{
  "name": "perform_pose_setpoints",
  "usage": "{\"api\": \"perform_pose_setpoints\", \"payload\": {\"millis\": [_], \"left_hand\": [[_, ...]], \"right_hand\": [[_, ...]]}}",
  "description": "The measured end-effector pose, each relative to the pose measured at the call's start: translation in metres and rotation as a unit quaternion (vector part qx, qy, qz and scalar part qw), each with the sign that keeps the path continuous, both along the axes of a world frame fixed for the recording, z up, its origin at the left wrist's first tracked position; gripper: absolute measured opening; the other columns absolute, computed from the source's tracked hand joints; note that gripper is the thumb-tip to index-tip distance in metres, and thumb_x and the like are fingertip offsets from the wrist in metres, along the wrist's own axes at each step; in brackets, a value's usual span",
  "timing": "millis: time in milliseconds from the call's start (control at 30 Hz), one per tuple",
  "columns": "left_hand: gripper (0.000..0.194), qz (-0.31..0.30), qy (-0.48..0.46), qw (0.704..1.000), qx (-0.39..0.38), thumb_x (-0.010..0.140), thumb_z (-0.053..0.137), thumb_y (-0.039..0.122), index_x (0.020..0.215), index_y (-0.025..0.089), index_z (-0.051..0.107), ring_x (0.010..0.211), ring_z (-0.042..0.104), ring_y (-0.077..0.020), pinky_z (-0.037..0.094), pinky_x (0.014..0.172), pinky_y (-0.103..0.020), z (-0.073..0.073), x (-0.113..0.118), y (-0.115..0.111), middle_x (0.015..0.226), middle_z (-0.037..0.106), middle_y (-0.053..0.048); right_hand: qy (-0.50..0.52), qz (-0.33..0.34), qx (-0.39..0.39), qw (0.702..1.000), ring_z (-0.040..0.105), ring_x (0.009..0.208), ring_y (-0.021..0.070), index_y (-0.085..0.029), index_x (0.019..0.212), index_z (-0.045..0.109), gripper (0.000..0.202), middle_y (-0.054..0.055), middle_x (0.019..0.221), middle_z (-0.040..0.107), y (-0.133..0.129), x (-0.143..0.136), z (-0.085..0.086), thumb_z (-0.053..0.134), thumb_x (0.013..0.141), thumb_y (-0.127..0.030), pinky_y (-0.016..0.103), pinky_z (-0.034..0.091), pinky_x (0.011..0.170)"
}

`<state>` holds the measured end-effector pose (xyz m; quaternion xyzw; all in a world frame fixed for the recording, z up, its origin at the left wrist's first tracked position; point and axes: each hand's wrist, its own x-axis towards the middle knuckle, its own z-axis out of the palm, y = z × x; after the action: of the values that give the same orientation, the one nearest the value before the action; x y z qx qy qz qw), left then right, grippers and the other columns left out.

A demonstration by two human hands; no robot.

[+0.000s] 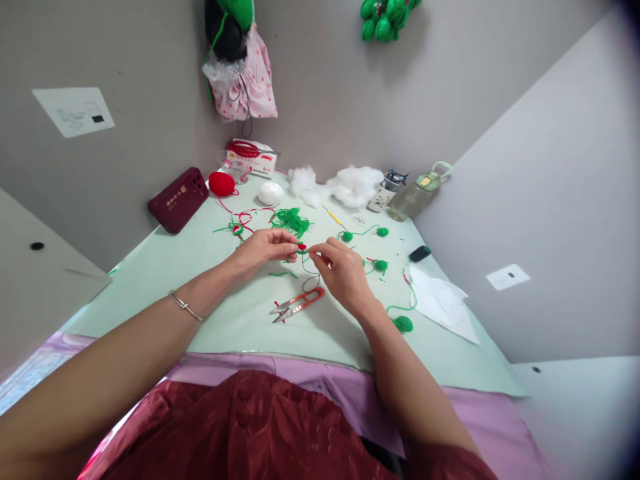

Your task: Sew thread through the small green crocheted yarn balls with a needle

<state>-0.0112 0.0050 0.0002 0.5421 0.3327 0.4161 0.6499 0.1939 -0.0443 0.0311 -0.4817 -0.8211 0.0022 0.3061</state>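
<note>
Over the middle of the table, a small red, green and white crocheted piece (302, 249) is pinched between the fingertips of my left hand (270, 248). Thumb and forefinger of my right hand (340, 267) close on its right edge; whether a needle is also between them is too small to tell. A dark thread (304, 267) hangs from the piece and loops on the table. Just below lie orange-handled thread snips (299, 305), blades pointing left. Behind my left hand sits a tangle of green yarn (291, 222), with a similar small crocheted piece (237, 229) to its left.
At the back are a red yarn ball (221, 183), a white ball (271, 193), white stuffing (353, 187), a pen cup (384, 193) and a bottle (417, 193). On the right are green crocheted balls (403, 324), a black object (419, 253) and white paper (443, 303). A yellow-handled hook (333, 216) lies mid-table.
</note>
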Motion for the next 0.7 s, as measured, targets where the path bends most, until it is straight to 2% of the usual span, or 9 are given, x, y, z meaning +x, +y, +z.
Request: {"api": "perform_pose_setpoints", "payload": {"millis": [233, 467, 567, 700], "left_hand": [[0.029, -0.024, -0.007, 0.999, -0.026, 0.071, 0.085, 0.032, 0.092, 0.015, 0.073, 0.079, 0.071, -0.0169, 0.053, 0.091, -0.039, 0.009, -0.001, -0.002, 0.081, 0.074, -0.003], [0.028, -0.035, -0.013, 0.998, -0.041, 0.07, 0.086, 0.03, 0.092, 0.016, 0.075, 0.077, 0.072, -0.0164, 0.054, 0.089, -0.036, 0.012, -0.001, -0.004, 0.082, 0.076, -0.004], [0.028, -0.033, -0.015, 0.998, -0.044, 0.07, 0.086, 0.029, 0.092, 0.015, 0.075, 0.076, 0.071, -0.0161, 0.054, 0.087, -0.035, 0.009, -0.001, -0.002, 0.082, 0.076, -0.004], [0.029, -0.033, -0.027, 0.998, -0.049, 0.068, 0.088, 0.028, 0.091, 0.015, 0.075, 0.074, 0.071, -0.0156, 0.055, 0.086, -0.035, 0.004, 0.001, -0.001, 0.08, 0.075, -0.004]], "right_hand": [[0.11, 0.01, -0.089, 0.99, 0.048, 0.061, 0.0116, -0.022, 0.09, 0.076, 0.012, 0.0, 0.073, 0.055, 0.005, 0.007, 0.005, 0.064, 0.092, -0.022, 0.026, 0.035, 0.06], [0.263, 0.059, -0.201, 0.942, 0.052, 0.068, 0.0137, -0.02, 0.081, 0.074, 0.012, 0.002, 0.079, 0.065, 0.011, 0.01, 0.003, 0.071, 0.085, -0.031, 0.028, 0.04, 0.063], [0.275, 0.056, -0.209, 0.937, 0.049, 0.067, 0.0131, -0.02, 0.08, 0.074, 0.013, 0.002, 0.077, 0.065, 0.013, 0.01, 0.0, 0.072, 0.084, -0.032, 0.028, 0.039, 0.062], [0.24, 0.026, -0.174, 0.955, 0.047, 0.066, 0.0128, -0.02, 0.081, 0.073, 0.011, 0.001, 0.076, 0.061, 0.015, 0.009, -0.004, 0.07, 0.085, -0.03, 0.028, 0.039, 0.063]]}}
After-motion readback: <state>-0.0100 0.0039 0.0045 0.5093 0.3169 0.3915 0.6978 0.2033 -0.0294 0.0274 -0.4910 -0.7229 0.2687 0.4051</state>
